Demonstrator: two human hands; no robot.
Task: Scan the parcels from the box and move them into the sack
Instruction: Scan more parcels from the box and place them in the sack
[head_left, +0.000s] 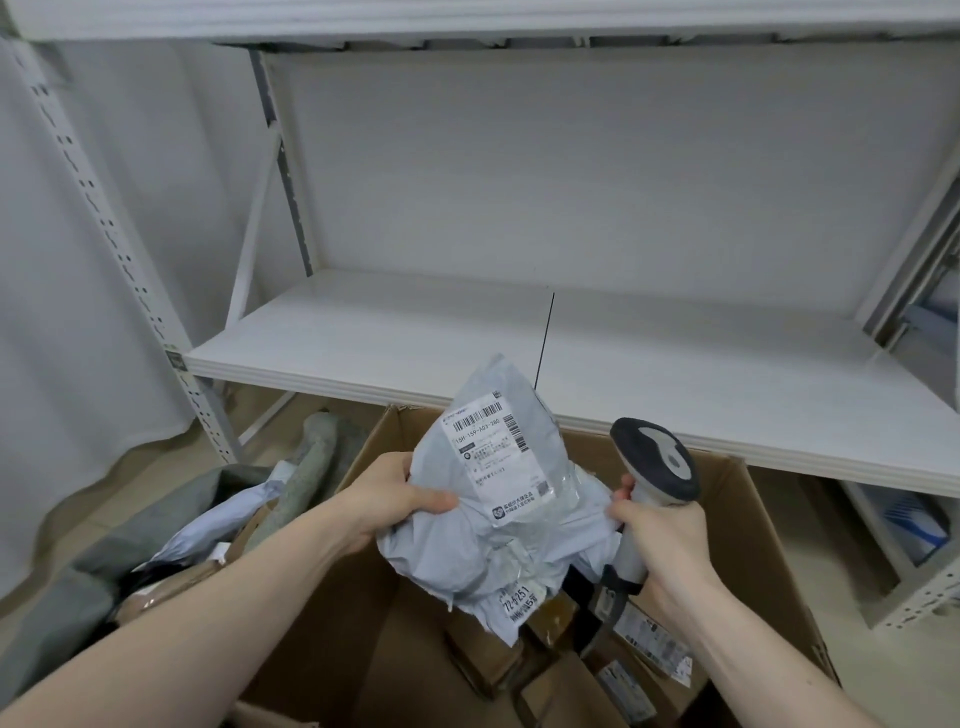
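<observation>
Above box, left grip pinches parcel; right grip clasps scanner.

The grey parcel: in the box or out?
Out: the left hand holds the parcel above the box.

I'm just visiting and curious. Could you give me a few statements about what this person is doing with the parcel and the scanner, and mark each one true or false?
1. The left hand grips the grey parcel. True.
2. The right hand is empty. False: it holds the scanner by its handle and pinches the parcel's edge.
3. The parcel's label faces up toward the camera. True.
4. The cardboard box holds nothing. False: more parcels lie inside it.
5. The parcel rests on the white shelf. False: it is held above the box.
</observation>
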